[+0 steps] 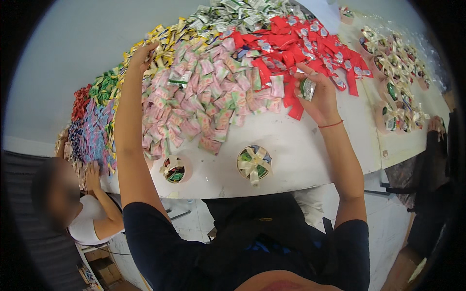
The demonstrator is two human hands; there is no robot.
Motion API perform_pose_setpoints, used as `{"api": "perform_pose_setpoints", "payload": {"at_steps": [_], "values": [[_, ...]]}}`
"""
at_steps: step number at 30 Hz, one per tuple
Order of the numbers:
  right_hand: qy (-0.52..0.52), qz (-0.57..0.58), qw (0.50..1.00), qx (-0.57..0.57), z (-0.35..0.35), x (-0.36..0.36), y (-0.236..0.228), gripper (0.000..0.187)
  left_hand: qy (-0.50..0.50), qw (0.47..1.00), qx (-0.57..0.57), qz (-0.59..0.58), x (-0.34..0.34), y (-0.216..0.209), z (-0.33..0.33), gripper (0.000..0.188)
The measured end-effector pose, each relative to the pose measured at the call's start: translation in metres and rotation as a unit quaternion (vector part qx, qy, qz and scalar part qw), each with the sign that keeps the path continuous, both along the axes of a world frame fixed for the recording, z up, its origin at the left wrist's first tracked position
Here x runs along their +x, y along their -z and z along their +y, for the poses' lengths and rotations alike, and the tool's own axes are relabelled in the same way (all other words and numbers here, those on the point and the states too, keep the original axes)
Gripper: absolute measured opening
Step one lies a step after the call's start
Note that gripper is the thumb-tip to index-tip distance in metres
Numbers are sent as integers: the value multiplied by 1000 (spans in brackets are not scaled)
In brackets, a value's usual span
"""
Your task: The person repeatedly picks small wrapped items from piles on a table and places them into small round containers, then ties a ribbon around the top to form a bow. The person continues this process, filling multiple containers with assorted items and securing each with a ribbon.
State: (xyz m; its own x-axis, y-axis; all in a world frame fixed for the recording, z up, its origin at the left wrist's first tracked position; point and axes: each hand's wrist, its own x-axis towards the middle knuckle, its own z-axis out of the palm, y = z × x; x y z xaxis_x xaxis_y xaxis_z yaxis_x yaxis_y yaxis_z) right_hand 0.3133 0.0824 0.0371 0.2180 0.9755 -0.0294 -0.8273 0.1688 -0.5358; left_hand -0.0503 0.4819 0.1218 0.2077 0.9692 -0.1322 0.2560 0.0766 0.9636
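Observation:
My left hand (141, 57) reaches to the far left, at the edge of a heap of yellow wrapped sweets (167, 36). Its fingers are curled inward, and whatever lies between them is hidden. In my right hand (320, 94) a small green-and-white packet (307, 89) is held by the fingers, palm turned up, just above the near edge of the red packets (291, 48). Between my arms spreads a large heap of pink-and-green packets (208, 97). A round cup with a cream ribbon bow (254, 166) stands before me, filled with wrapped sweets.
Another ribboned cup (174, 169) stands near my left forearm. Green-and-white packets (242, 14) are heaped at the back. Many ribboned cups (395, 72) crowd the right. A co-worker (92, 213) works at the left by blue and purple sweets (97, 131); another person (432, 179) is at the right.

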Motion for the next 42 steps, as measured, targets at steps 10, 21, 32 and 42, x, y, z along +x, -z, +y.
{"api": "perform_pose_setpoints", "payload": {"at_steps": [10,21,32,42], "values": [[110,-170,971,-130,11,-5,20,21,201,979,-11,-13,74,-23,-178,23],[244,-142,953,-107,18,40,31,32,317,854,314,269,230,67,-264,54],[261,-201,927,-181,12,57,22,26,228,824,440,273,219,52,-218,49],[104,-134,981,-92,6,59,17,15,283,715,519,374,229,67,-252,25]]}}
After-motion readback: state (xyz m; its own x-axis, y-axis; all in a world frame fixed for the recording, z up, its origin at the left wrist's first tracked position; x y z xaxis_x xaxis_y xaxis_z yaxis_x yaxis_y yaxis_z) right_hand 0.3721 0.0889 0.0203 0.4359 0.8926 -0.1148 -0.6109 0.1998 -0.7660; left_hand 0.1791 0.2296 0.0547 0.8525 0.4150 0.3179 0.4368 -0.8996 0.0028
